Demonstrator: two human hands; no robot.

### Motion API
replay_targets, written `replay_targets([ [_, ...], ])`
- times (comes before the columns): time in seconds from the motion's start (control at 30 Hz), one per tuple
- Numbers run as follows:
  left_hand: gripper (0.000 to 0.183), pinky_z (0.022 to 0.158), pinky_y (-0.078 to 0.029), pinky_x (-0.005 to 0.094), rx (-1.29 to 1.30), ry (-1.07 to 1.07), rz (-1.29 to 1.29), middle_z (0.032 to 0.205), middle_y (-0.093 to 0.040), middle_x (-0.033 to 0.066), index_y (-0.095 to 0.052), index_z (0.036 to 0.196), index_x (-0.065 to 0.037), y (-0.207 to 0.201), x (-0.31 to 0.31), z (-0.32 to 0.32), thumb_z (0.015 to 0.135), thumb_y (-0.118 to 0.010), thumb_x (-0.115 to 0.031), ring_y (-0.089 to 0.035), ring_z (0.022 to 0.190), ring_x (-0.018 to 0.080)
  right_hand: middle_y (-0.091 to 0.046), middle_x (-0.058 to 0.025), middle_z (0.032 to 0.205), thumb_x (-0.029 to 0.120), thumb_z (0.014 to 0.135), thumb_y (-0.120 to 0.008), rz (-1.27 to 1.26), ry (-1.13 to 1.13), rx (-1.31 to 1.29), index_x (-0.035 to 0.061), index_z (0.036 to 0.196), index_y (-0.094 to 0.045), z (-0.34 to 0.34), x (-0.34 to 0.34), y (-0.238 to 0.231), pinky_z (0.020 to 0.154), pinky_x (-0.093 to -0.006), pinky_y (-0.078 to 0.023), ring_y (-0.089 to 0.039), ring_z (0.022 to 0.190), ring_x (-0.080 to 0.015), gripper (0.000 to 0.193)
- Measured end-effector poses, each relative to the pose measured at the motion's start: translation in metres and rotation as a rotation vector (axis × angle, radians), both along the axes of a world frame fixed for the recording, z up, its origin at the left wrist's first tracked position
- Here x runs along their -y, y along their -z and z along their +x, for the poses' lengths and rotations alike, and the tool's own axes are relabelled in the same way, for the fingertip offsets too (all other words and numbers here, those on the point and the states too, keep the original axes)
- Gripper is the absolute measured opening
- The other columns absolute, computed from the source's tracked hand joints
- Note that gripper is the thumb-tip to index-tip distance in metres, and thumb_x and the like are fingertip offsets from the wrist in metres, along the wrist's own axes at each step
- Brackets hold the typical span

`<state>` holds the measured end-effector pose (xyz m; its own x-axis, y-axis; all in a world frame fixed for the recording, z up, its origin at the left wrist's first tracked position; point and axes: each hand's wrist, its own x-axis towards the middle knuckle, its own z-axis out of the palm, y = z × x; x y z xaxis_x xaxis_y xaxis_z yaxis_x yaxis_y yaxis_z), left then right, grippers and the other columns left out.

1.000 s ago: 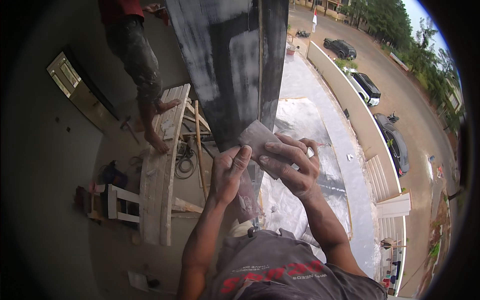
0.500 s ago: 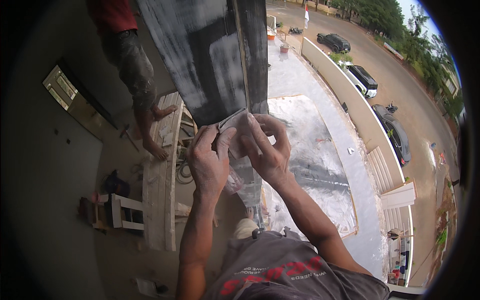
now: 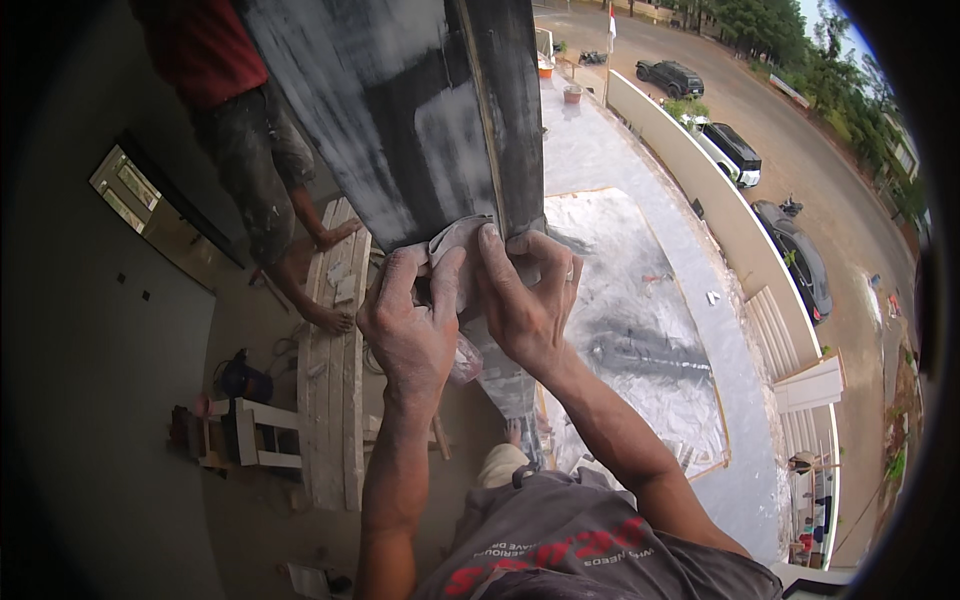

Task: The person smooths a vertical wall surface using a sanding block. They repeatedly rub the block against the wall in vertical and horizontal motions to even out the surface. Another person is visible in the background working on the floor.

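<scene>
A folded grey sheet of sandpaper (image 3: 460, 242) is pinched between my two hands at the lower end of a tall dark panel (image 3: 400, 125) streaked with white. My left hand (image 3: 410, 325) is closed on the sheet's left side, its thumb pointing up along it. On the other side, my right hand (image 3: 532, 308) grips it with the thumb laid over the front and the fingers bent behind, near the panel's narrow edge. White dust coats both hands. Behind my wrists a crumpled clear plastic bag (image 3: 467, 362) shows in part.
To the left, a person (image 3: 240, 140) in a red top stands barefoot at a dusty plank platform (image 3: 332, 420). A white stool-like frame (image 3: 265, 430) is beside it. At right, a dust-covered sheet (image 3: 640, 300) lies below, then a low wall (image 3: 690, 190) and parked cars (image 3: 735, 155).
My fingers have drawn closer together, and my right thumb now lies on the front of the sandpaper. The view has shifted slightly, with more of the person's red top showing.
</scene>
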<state>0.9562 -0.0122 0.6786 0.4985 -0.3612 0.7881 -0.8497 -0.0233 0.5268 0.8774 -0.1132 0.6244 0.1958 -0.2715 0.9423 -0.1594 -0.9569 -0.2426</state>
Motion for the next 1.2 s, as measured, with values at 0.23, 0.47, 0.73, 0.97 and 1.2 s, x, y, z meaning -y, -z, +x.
replay_targets([
  [0.23, 0.014, 0.058, -0.049, 0.0328, -0.026, -0.039, 0.031, 0.074, -0.067, 0.0076, -0.064, 0.087, -0.002, 0.008, -0.002, 0.001, 0.085, -0.076, -0.009, -0.066, 0.065, 0.019, -0.052, -0.0049, 0.108, 0.018, 0.074, -0.077, -0.001, 0.052, 0.011, 0.0193, 0.128, -0.066, 0.003, -0.002, 0.004, 0.083, -0.0367, -0.029, -0.049, 0.097, -0.0198, 0.056],
  [0.47, 0.017, 0.058, -0.05, 0.0305, -0.028, -0.009, -0.015, 0.074, -0.067, 0.0072, -0.062, 0.085, 0.0, 0.009, -0.001, 0.006, 0.084, -0.078, -0.008, -0.063, 0.063, 0.0153, -0.052, -0.0069, 0.111, 0.012, 0.076, -0.077, 0.009, 0.092, -0.01, 0.0141, 0.124, -0.068, 0.0, -0.004, 0.005, 0.086, -0.0355, -0.031, -0.05, 0.1, -0.0193, 0.049],
  [0.73, 0.021, 0.056, -0.048, 0.0289, -0.027, -0.047, -0.005, 0.07, -0.064, 0.0054, -0.061, 0.082, -0.002, 0.0, -0.001, 0.003, 0.082, -0.08, -0.009, -0.06, 0.06, 0.0129, -0.05, -0.0033, 0.113, 0.021, 0.075, -0.076, -0.004, 0.087, 0.021, 0.0233, 0.125, -0.068, 0.002, 0.001, 0.007, 0.084, -0.0364, -0.027, -0.045, 0.101, -0.0193, 0.051],
  [0.97, 0.021, 0.055, -0.048, 0.028, -0.058, -0.049, -0.041, 0.068, -0.063, 0.0042, -0.06, 0.082, -0.001, -0.008, 0.0, 0.0, 0.082, -0.08, -0.008, -0.06, 0.06, 0.0116, -0.05, -0.0022, 0.114, 0.022, 0.071, -0.076, -0.032, 0.081, 0.047, 0.025, 0.124, -0.068, 0.005, 0.006, -0.008, 0.085, -0.0369, -0.026, -0.043, 0.103, -0.0185, 0.054],
  [1.2, 0.02, 0.056, -0.047, 0.0273, -0.111, -0.013, -0.068, 0.071, -0.064, 0.0044, -0.06, 0.082, 0.0, -0.017, 0.005, 0.0, 0.084, -0.078, -0.008, -0.059, 0.062, 0.0103, -0.05, -0.0041, 0.122, 0.025, 0.07, -0.078, -0.043, 0.11, 0.066, 0.0288, 0.123, -0.069, 0.005, 0.006, -0.013, 0.086, -0.0365, -0.027, -0.044, 0.106, -0.0197, 0.054],
])
